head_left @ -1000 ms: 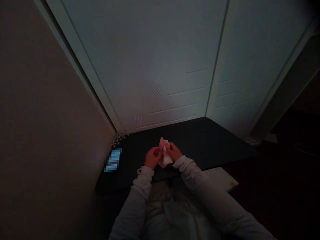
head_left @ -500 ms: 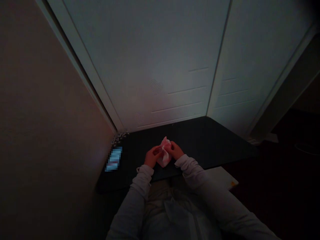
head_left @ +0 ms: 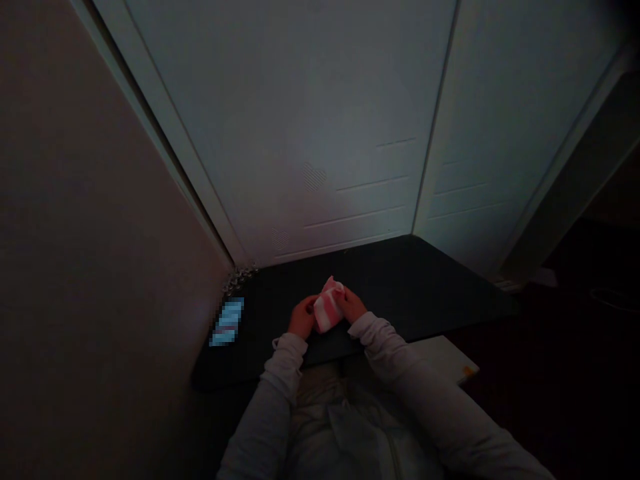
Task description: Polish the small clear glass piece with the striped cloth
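Between my hands, over the near middle of the dark table, is a pink-and-white striped cloth (head_left: pixel 329 311), folded or bunched small with a peak at its top. My left hand (head_left: pixel 303 316) is closed at the cloth's left edge, its fingertips curled and partly hidden. On the other side my right hand (head_left: pixel 353 305) pinches the cloth's upper right edge. The dim light hides whether anything is inside the cloth.
A dark table (head_left: pixel 400 287) stands against white panels (head_left: pixel 320 120). At its left lie a pixelated bluish rectangle (head_left: pixel 227 323) and a small shiny cluster (head_left: pixel 241 277). A pale flat box or board (head_left: pixel 443 357) sits below the table's front edge.
The cloth has gone from gathered and twisted at its top to a flatter shape with its stripes showing. My left fingers have shifted from its middle to its left edge.
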Tool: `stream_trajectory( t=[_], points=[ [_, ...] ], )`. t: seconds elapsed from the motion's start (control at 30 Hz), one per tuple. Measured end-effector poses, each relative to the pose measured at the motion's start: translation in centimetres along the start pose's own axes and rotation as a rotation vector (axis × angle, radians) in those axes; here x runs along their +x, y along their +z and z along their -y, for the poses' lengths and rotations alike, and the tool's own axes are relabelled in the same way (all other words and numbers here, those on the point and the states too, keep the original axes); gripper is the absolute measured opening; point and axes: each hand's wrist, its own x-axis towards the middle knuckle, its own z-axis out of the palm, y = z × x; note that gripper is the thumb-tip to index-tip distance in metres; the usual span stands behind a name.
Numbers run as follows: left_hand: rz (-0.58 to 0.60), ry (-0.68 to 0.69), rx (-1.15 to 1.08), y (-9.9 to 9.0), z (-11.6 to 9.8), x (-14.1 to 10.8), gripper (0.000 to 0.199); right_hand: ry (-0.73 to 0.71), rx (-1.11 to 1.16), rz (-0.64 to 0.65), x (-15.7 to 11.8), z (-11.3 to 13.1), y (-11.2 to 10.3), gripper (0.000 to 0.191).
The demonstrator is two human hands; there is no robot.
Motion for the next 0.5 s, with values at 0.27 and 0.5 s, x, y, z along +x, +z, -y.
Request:
stream_trajectory(
  t=[0.27,0.5],
  points=[
    [-0.002,-0.01,-0.014,-0.1,0.6,0.3,0.03,0.017,0.026,0.014,0.1,-0.2,-0.1,0.03],
    [0.0,-0.041,-0.059,0.0,1.4,0.7,0.031,0.024,-0.024,0.055,0.1,-0.1,-0.2,0.029]
  ],
)
